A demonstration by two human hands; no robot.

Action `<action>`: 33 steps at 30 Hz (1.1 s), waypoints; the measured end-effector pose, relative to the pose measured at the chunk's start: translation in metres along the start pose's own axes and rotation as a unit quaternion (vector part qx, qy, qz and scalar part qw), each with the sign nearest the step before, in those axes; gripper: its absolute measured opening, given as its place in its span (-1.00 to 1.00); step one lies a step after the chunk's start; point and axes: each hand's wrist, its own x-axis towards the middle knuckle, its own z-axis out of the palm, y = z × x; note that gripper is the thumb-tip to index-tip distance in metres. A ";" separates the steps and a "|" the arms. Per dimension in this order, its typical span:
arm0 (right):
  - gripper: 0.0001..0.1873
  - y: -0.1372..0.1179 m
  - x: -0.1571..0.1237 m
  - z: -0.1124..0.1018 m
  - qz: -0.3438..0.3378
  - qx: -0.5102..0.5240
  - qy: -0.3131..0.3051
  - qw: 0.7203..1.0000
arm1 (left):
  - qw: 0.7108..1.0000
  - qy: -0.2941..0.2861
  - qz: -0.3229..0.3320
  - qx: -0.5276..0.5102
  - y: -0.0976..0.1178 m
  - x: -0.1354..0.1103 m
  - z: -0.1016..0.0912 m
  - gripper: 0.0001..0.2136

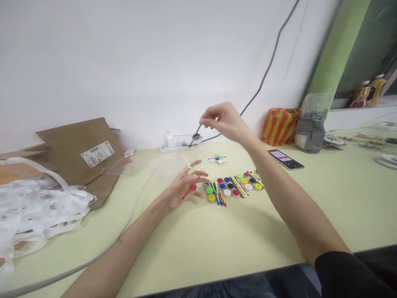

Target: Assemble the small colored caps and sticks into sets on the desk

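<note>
My left hand [184, 188] hovers low over the pale yellow table [198, 248], its fingers around a red round plastic disc [192, 187] with a thin red stick [186, 194] through or beside it. Just right of those fingers lie several coloured plastic discs [235, 186] with thin multicoloured sticks [237, 184] across them. My right hand [225, 122] is raised above the table, its fingertips pinching a thin dark stick [195, 136]. Behind the discs lies a small assembled piece of blue stick and green and white discs [217, 159].
A power strip [175, 142] stands against the wall, with a grey cable [266, 66] running up. Left lie a cardboard mailer [77, 157] and white plastic strips [34, 207]. Right stand a phone [285, 159], a striped bag [281, 126] and a grey bag [310, 132].
</note>
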 end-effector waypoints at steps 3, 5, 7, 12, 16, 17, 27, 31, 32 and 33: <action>-0.76 -0.005 0.001 0.014 -0.005 -0.032 0.003 0.999 | 0.997 -0.071 -0.012 -0.008 -0.001 -0.001 0.003 -0.29; -0.78 -0.004 0.000 0.016 -0.017 -0.018 -0.057 0.998 | 0.993 -0.111 -0.019 -0.020 -0.001 -0.001 0.004 -0.24; -0.81 -0.004 -0.002 0.014 -0.036 0.008 -0.132 0.991 | 0.990 -0.134 -0.019 -0.026 -0.001 -0.001 0.005 -0.20; -0.82 -0.010 -0.005 0.016 -0.056 0.012 -0.206 0.977 | 0.989 -0.145 -0.009 -0.023 -0.001 -0.002 0.004 -0.18; -0.77 -0.003 -0.002 0.023 -0.057 -0.011 -0.170 0.984 | 0.992 -0.123 -0.002 -0.022 -0.004 -0.001 0.002 -0.22; -0.75 0.005 -0.001 0.024 -0.050 -0.030 -0.145 0.988 | 0.993 -0.114 0.000 -0.021 -0.005 -0.001 0.001 -0.24; -0.80 0.124 -0.046 0.031 0.266 -0.316 -0.310 0.856 | 0.999 -0.051 0.008 -0.015 -0.010 0.002 0.000 -0.34; -0.78 0.138 -0.058 0.031 0.284 -0.318 -0.326 0.844 | 0.999 -0.052 0.003 -0.012 -0.010 0.002 0.002 -0.32; -0.80 0.138 -0.057 0.028 0.278 -0.310 -0.327 0.848 | 0.999 -0.053 0.001 -0.012 -0.010 0.002 0.002 -0.30; -0.82 0.137 -0.053 0.026 0.270 -0.300 -0.327 0.855 | 0.998 -0.055 -0.001 -0.013 -0.010 0.002 0.002 -0.29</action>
